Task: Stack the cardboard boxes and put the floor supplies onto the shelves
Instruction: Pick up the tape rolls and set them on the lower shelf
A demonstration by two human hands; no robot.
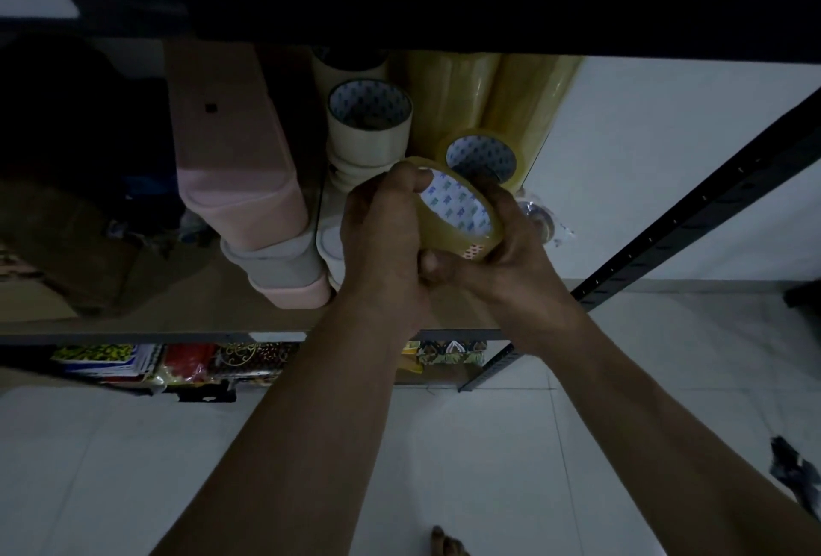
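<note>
Both bare forearms extended forward from the bottom of the frame and met at a roll of clear packing tape [462, 218], held just in front of a shelf [133, 335] in dim light. The left hand [386, 235] wrapped the roll's left side, fingers curled over its top rim. The right hand [511, 244] cupped the right side, fingers tucked behind it. Each grip was closed firmly on the roll, which sat tilted between the palms with its core turned towards the camera.

The white core carried a repeated blue print (too small to read), and a reddish mark on the roll's lower edge was equally illegible.

On the shelf behind the hands stood a cream tape roll [368, 120] atop a stack, a second clear roll [482, 158] bearing the same blue-printed core, and tall yellowish tape stacks [453, 89]. Pink containers [240, 164] lay to the left. A small wrapped roll [540, 218] showed just beyond the right hand. Patterned packets [177, 362] filled the level below, and a black perforated upright [693, 209] framed the right side above pale floor tiles [488, 444].
</note>
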